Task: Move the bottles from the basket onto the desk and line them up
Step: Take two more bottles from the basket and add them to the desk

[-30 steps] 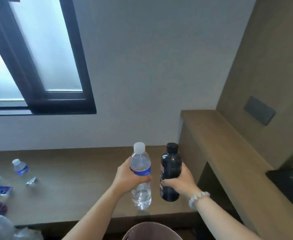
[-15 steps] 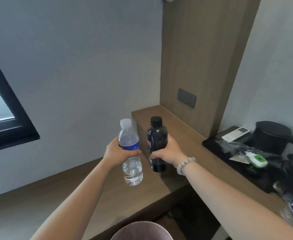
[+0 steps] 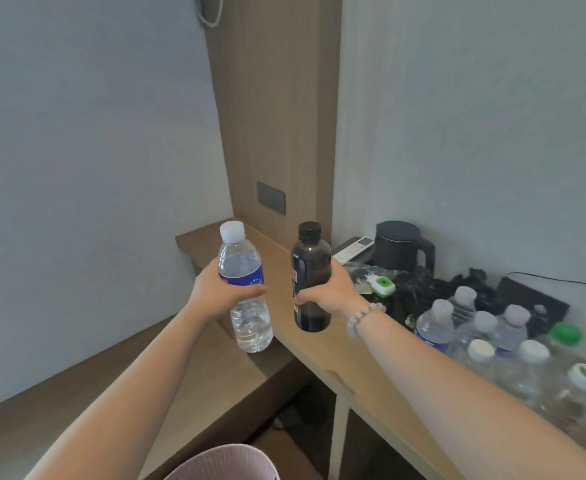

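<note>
My left hand (image 3: 219, 292) grips a clear water bottle (image 3: 246, 299) with a white cap and a blue label, upright in the air above the lower ledge. My right hand (image 3: 333, 289) grips a black bottle (image 3: 310, 271) with a black cap, upright just over the left end of the wooden desk (image 3: 322, 355). Several clear bottles (image 3: 485, 337) with white and green caps stand grouped on the desk at the right. The pink rim of the basket (image 3: 222, 462) shows at the bottom edge.
A black kettle (image 3: 404, 247), a white remote (image 3: 355, 247), a green-and-white gadget (image 3: 383, 285) and black plastic bags (image 3: 433, 289) crowd the desk's back. A lower wooden ledge (image 3: 111, 386) runs along the left wall. A dark wall plate (image 3: 270, 197) sits on the wood panel.
The view has swung right from the window to the desk. Both hands carried their bottles rightward and further out; the black bottle now hangs over the desk's left end.
</note>
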Demonstrator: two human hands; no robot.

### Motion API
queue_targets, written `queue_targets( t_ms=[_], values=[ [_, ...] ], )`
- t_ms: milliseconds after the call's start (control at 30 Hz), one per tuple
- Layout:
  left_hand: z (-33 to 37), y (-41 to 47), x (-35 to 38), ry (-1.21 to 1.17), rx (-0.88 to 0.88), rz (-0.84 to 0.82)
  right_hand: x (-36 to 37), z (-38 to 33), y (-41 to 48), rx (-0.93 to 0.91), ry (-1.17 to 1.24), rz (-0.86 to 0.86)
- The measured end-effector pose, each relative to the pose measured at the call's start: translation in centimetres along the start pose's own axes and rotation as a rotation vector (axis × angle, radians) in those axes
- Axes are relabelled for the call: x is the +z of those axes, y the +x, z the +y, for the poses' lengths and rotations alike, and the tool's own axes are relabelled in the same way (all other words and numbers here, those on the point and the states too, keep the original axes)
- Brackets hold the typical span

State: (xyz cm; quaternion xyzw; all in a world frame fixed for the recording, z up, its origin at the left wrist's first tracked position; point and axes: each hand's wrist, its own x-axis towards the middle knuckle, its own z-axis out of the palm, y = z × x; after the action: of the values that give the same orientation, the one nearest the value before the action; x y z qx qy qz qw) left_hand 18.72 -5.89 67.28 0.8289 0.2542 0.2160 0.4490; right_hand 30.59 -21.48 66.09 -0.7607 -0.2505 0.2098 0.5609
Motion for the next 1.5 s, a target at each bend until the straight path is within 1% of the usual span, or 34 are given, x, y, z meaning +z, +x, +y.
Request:
queue_targets(
  t_ms=[400,667,933,1167,1267,1367,1433,1500],
  values=[
    [8.3,-8.5,14.8,-0.047,-0.018,-0.022,-15.1,4.6,-9.0,-0.023,0.049,0.018],
    [11.2,-14.8,21.5,-0.087,-0.066,-0.056,-21.4,7.8,-13.5,-0.005,0.047,0.016],
    [11.8,-16.9,24.9,-0.042,-0.087,-0.119,-24.1,11.4,-17.4,0.064,0.092,0.087],
    [11.5,-16.6,26.5,-0.009,-0.094,-0.157,-24.3,15.6,-19.2,0.156,0.088,0.134],
    [11.2,-16.1,26.9,0.011,-0.087,-0.182,-24.0,16.9,-20.0,0.130,0.016,0.132],
    [10.6,-15.3,27.3,0.072,-0.037,-0.196,-23.2,18.1,-20.5,0.099,-0.107,0.141],
    [10.1,-14.6,27.4,0.100,-0.033,-0.166,-22.7,18.9,-20.5,0.093,-0.198,0.163],
    [9.4,-13.8,27.6,0.098,-0.081,-0.121,-22.4,19.3,-20.4,0.103,-0.321,0.170]
  ],
)
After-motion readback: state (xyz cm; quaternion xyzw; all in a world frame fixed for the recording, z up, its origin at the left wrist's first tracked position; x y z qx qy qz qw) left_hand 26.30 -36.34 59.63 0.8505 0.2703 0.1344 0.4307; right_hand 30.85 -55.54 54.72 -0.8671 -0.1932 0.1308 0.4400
